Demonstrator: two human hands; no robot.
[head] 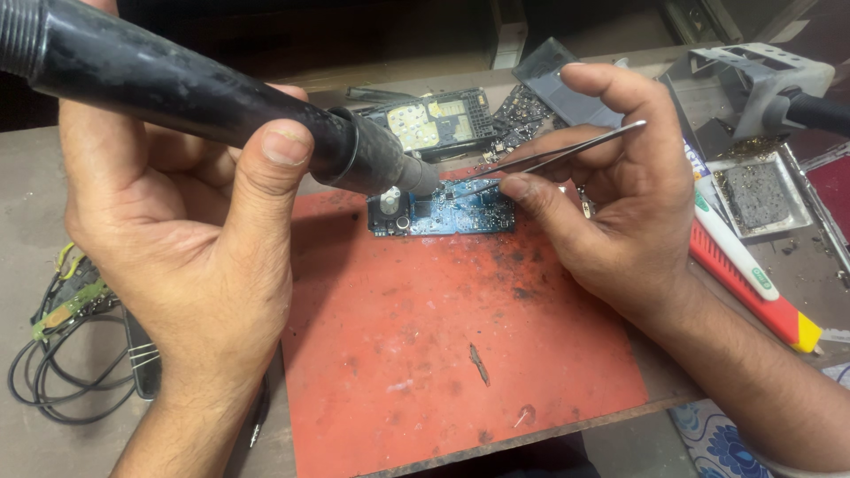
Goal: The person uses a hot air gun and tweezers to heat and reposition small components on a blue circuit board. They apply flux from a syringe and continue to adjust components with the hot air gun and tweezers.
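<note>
left hand (177, 239) with black hot-air handle (204, 97) over red mat (443, 354)

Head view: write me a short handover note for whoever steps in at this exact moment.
Left hand: grip on the black hot-air tool, nozzle just over the left part of the blue board.
Right hand: pinching tweezers, tips at the board's top edge.
Board lies on the red mat.
Done: tools positioned.
Left: cannot tell whether any part has been lifted or placed.
</note>
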